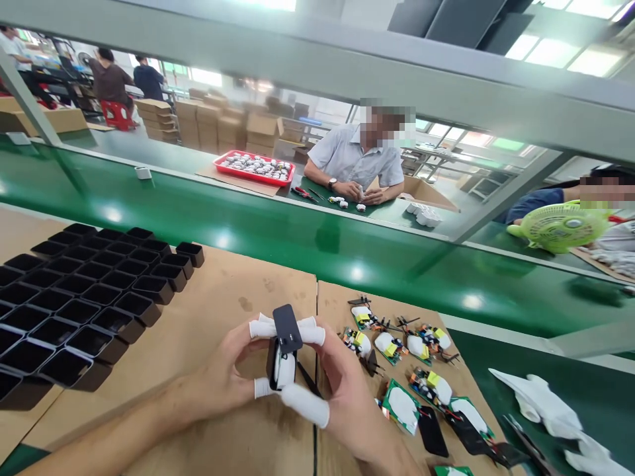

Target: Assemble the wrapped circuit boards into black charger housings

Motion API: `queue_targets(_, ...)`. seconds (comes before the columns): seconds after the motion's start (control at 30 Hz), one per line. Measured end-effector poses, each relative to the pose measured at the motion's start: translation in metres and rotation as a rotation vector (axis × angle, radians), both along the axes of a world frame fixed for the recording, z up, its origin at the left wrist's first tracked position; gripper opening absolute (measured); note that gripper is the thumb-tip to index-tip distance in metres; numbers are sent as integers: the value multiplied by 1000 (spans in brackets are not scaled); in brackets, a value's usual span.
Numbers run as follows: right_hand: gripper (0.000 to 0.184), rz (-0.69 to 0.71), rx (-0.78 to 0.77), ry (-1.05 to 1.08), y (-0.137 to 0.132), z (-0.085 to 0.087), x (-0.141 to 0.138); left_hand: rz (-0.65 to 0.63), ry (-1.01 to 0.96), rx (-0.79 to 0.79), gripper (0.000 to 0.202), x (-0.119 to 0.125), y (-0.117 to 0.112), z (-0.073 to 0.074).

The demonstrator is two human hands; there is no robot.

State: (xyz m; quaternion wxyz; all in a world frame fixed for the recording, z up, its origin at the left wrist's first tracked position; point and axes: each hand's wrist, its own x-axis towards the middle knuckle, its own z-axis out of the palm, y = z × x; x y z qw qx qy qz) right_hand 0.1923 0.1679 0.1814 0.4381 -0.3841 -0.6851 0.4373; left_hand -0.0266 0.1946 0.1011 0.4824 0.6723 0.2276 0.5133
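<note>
My left hand (233, 360) and my right hand (344, 380), with white finger cots on the fingertips, grip a small black plastic case (272, 370) between them. Its open end faces me, and a white-coated circuit board (285, 369) sits inside. At the top of this opening stands a tilted black end plate (288, 327) with metal prongs; how it joins the board is hidden. Beside my right hand, several circuit boards (403, 406) with white pads, yellow parts and black end plates lie on the cardboard (223, 297).
Rows of open black cases (79, 284) stand at left. A green conveyor belt (248, 241) crosses ahead under a metal frame. Beyond it, a person (364, 158) handles small white parts near a red tray (218, 160). White cloth (546, 403), tweezers (530, 443) and a green fan (565, 225) are at right.
</note>
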Motion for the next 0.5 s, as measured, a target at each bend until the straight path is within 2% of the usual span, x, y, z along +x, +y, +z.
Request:
queue_targets(0.07, 56, -14, 104, -110, -1, 4, 0, 22, -2, 7, 59, -1, 0, -4)
queue_targets(0.13, 52, -6, 211, -176, -2, 9, 0, 36, 6, 12, 62, -2, 0, -4)
queue_targets(0.27, 59, 19, 322, -293, -7, 15, 4, 41, 37, -8, 58, -5, -4, 13)
queue_targets(0.4, 69, -21, 318, -307, -17, 12, 17, 53, 135, 89, 53, -11, -2, 33)
queue_targets(0.5, 62, -108, 237, -277, -19, 12, 40, 87, 156, 106, 50, -13, 4, 33)
